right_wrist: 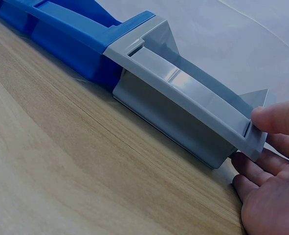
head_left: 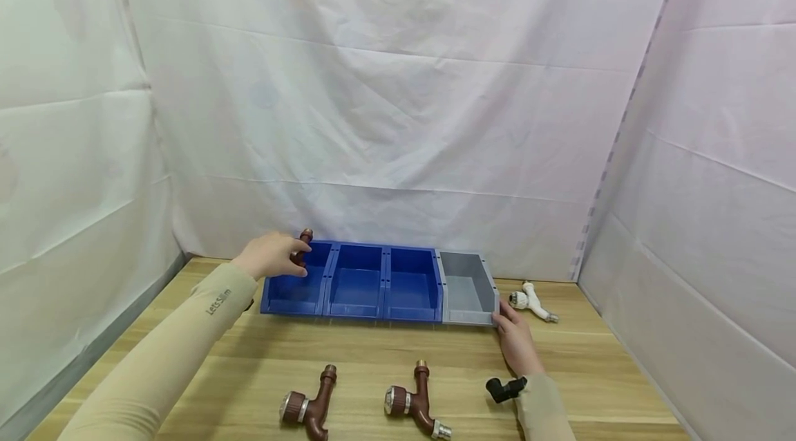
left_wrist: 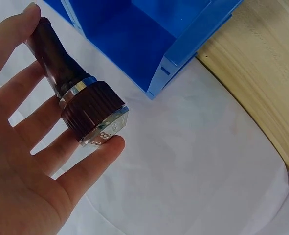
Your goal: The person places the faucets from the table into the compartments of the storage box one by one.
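Observation:
My left hand (head_left: 273,256) holds a brown tap (left_wrist: 93,107) above the leftmost blue bin (head_left: 292,307). In the left wrist view, thumb and fingers are round the tap, its ribbed knob and shiny clear cap facing outward. My right hand (head_left: 517,343) pinches the front right corner of the grey bin (right_wrist: 173,115), thumb on the rim and fingers beneath. That grey bin ends the row at the right, joined to the blue middle bin (head_left: 356,311) and another blue bin (head_left: 413,313). No contents show in the grey bin or the two blue ones beside it.
Two more brown taps lie on the wooden table (head_left: 249,358) in front: a left one (head_left: 320,403) and a right one (head_left: 421,396). A white tap (head_left: 531,301) lies right of the bins. A black angled object (head_left: 505,389) sits by my right cuff. White sheets (head_left: 398,116) enclose the table.

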`<state>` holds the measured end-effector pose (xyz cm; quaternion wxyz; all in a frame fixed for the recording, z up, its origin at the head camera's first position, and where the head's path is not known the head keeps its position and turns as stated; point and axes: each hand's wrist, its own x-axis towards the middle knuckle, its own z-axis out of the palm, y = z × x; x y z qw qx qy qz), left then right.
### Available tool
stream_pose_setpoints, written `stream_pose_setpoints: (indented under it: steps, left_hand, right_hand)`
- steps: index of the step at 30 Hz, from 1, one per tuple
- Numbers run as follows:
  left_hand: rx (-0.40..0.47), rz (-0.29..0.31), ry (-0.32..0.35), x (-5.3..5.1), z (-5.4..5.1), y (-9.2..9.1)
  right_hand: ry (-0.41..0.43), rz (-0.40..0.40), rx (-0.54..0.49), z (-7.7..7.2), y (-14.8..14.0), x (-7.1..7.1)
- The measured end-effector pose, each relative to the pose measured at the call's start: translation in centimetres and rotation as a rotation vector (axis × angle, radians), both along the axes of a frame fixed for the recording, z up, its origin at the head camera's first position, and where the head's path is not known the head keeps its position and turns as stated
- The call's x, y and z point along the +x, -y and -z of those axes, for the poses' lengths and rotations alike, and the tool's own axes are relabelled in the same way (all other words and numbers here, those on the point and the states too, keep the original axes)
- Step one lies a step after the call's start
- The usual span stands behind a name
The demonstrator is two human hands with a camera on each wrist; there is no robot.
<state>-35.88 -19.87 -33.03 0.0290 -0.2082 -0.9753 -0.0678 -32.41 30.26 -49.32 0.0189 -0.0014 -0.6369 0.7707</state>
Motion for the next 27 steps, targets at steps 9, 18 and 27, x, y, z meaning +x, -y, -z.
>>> stream_pose_setpoints:
  steps: [9, 18, 27]
  left_hand:
    - [0.004, 0.002, -0.004, -0.40, 0.32, -0.21]
    - [-0.014, -0.007, -0.010, -0.50, 0.49, -0.24]
    - [-0.007, 0.005, -0.015, -0.60, 0.78, -0.41]
  right_hand:
    - [0.005, 0.002, 0.008, -0.21, 0.08, 0.07]
    - [0.011, 0.008, 0.014, -0.14, 0.09, -0.08]
    - [0.020, 0.018, 0.018, 0.22, 0.02, -0.26]
